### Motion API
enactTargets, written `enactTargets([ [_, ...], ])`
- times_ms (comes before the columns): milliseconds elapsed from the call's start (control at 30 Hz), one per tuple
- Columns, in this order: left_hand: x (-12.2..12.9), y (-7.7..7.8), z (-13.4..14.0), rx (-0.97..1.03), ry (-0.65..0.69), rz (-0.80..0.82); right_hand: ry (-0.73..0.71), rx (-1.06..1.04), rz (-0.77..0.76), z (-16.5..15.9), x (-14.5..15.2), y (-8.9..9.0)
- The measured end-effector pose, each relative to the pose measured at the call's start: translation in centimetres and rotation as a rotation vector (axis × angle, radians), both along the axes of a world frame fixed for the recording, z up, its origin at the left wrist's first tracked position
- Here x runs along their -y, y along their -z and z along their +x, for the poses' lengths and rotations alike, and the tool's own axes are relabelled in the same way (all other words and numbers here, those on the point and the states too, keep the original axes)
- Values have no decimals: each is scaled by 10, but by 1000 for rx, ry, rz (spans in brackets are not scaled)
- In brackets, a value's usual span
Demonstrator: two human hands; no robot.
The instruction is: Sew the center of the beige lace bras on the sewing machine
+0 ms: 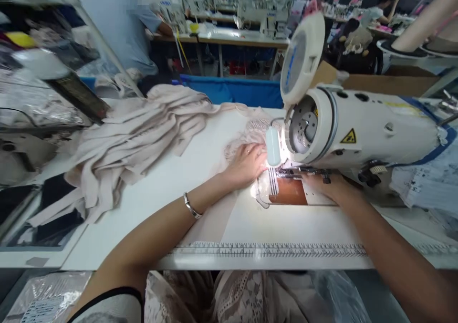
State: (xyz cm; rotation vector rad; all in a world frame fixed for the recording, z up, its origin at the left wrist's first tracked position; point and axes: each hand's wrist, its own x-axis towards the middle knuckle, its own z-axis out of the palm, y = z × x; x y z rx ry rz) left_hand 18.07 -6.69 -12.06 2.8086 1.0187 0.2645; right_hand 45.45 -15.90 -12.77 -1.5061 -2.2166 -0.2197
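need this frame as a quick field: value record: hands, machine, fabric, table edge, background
left hand: palm down on ruffled beige fabric; grip unclear
right hand: at the sewing machine, partly hidden by its parts
wrist: silver bracelet, left arm
machine: right of centre; round end cover swung open; warning triangle on the side
other fabric: heap of beige strips, left on the table
table edge: ruler scale along the front
background: person in light blue, upper left
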Motion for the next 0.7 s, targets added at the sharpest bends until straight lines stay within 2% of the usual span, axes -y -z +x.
enactTargets([
  [100,-12,-20,-17,-114,-277,9,51,54,136,-23,23,-1],
  [200,-1,-33,-41,-209,-304,-35,-97,-68,66,-56,40,1],
  [267,26,-34,-54,-243,-284,-55,-16,-186,-31,-83,45,-2],
  [333,59,-29,-62,-251,-252,-68,153,-267,-192,-110,43,-7],
  [433,101,-19,-68,-217,-215,-63,355,-196,-480,-147,35,-16],
  [500,114,-15,-72,-170,-206,-61,445,-96,-587,-162,29,-19],
  [600,112,-15,-82,-78,-250,-81,489,-39,-581,-171,22,-18],
  [700,90,-20,-104,37,-397,-80,427,-84,-522,-172,18,-15],
])
